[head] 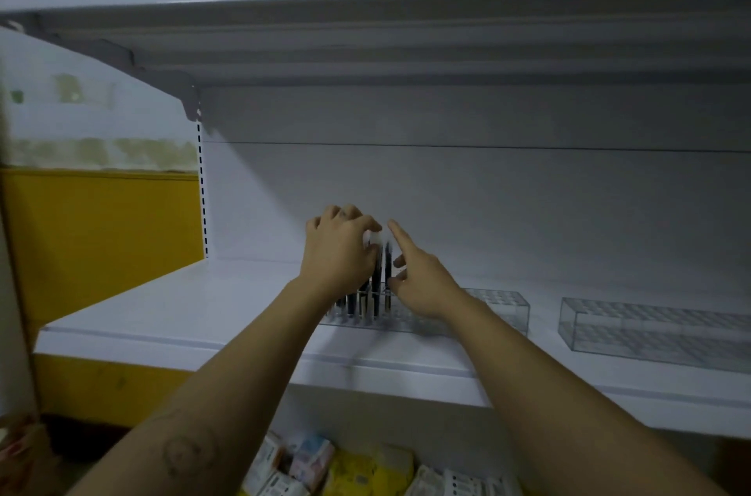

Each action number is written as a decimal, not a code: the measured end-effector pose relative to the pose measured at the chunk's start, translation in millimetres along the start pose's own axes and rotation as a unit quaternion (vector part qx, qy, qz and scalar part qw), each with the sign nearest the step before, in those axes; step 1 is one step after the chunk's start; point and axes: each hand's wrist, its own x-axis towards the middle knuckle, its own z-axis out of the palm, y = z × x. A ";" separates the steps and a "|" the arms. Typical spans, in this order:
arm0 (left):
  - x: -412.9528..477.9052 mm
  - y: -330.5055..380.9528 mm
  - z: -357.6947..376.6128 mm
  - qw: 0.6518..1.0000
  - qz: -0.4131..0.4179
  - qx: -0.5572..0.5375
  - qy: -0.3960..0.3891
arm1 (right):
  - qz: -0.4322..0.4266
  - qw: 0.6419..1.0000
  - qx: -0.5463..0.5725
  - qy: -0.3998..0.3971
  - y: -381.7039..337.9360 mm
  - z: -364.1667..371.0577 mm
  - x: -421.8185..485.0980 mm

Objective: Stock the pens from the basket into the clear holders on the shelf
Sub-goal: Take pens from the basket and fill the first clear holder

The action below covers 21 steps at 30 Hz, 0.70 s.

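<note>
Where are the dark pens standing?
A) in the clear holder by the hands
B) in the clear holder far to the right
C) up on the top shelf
A: the dark pens stand in the left end of the near clear holder.

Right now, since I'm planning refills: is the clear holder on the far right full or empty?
Empty. The right holder shows only its bare grid of slots; the pens stand upright in the left holder.

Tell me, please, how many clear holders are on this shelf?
2. One clear holder sits at the centre, with pens in its left end. The second holder lies apart to its right, cut by the frame edge; more may be out of view.
</note>
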 end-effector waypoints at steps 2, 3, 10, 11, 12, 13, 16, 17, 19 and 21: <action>-9.7 -2.7 -4.0 1.000 0.023 0.002 0.016 | 0.007 1.000 -0.021 0.011 -1.3 -2.1 -2.2; -15.1 -4.4 -5.9 0.999 0.033 0.001 0.029 | 0.008 0.999 -0.034 0.020 -1.6 -4.4 -4.5; -56.2 -3.4 -12.6 0.997 0.069 0.008 0.025 | -0.002 0.987 -0.162 0.025 -2.0 -20.5 -47.9; -64.5 -0.3 -12.4 0.997 0.076 0.004 0.027 | -0.005 0.987 -0.161 0.023 -2.4 -19.6 -58.3; -73.6 3.7 -11.6 0.996 0.082 -0.003 0.030 | -0.010 0.987 -0.159 0.026 -2.9 -18.3 -68.7; -83.8 7.9 -10.2 0.996 0.086 -0.009 0.033 | -0.014 0.987 -0.155 0.032 -3.2 -16.6 -80.1; -119.4 19.5 -2.5 0.995 0.093 -0.031 0.035 | -0.033 0.990 -0.129 0.055 -2.3 -9.0 -116.9; -131.8 22.2 1.1 0.994 0.093 -0.037 0.035 | -0.038 0.990 -0.118 0.064 -1.4 -5.8 -129.5; -157.9 26.7 9.1 0.995 0.087 -0.049 0.020 | -0.043 0.990 -0.113 0.076 3.2 2.0 -154.1; -183.9 30.1 17.2 0.995 0.077 -0.061 -0.005 | -0.043 0.989 -0.115 0.079 11.3 12.0 -177.3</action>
